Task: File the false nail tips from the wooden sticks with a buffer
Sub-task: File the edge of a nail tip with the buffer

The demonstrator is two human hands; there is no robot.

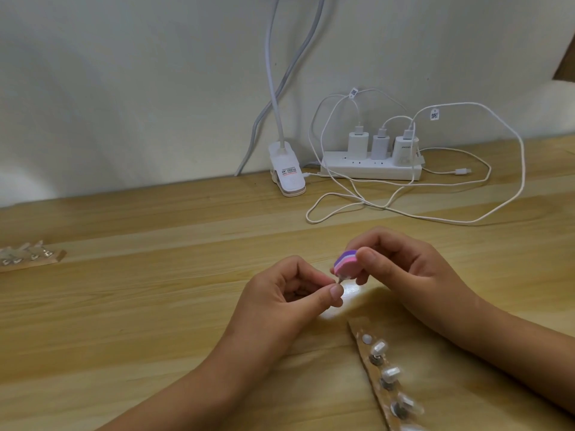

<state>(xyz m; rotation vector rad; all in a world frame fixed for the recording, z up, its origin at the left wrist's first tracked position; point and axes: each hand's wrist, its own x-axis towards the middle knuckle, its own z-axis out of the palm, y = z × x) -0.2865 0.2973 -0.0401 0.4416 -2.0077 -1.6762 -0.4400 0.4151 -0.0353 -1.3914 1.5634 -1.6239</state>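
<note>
Left hand [289, 293] pinches a clear nail tip [343, 283]; right hand [395, 259] holds the pink-purple buffer [437, 262] against it — above the bench [155, 275]. A wooden stick [373, 377] with mounted tips lies near the right forearm — another stick [31, 259] lies far left.

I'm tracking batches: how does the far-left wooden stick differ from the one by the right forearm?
The far-left stick lies nearly crosswise at the frame's left edge; the near stick runs diagonally beside the right forearm. The near stick's top mount is bare; the far-left stick is too blurred to judge. Both are wooden and carry rows of clear nail tips.
</note>
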